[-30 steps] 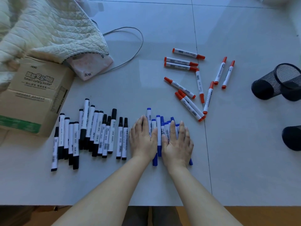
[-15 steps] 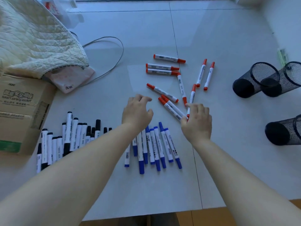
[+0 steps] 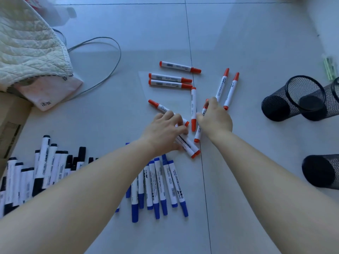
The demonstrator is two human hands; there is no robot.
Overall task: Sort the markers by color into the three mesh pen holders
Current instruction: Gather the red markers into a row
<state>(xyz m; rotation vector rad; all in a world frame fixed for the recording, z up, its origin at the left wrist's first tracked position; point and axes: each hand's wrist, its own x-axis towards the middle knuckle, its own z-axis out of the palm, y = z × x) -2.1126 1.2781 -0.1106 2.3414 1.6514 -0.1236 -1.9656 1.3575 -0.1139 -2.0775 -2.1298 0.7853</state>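
Observation:
Red markers [image 3: 170, 80] lie scattered at the table's middle. My left hand [image 3: 165, 131] rests with spread fingers on two red markers [image 3: 189, 147] that lie side by side. Just right of it, my right hand [image 3: 215, 119] pinches another red marker [image 3: 197, 135] between curled fingers and thumb. A row of blue markers [image 3: 161, 186] lies nearer me, partly under my left forearm. Black markers [image 3: 45, 171] are lined up at the left. Three black mesh pen holders lie on their sides at the right: two together [image 3: 293, 99] [image 3: 332, 103] and one nearer [image 3: 322, 173].
A quilted cloth [image 3: 27, 43] and a cardboard box [image 3: 9, 125] fill the left side. A grey cable [image 3: 110, 70] loops across the table beyond them. A small green object [image 3: 330, 67] lies past the holders at the right edge.
Both hands left the blue markers and moved forward to the red ones. The right hand closed on a red marker; the left settled on two others.

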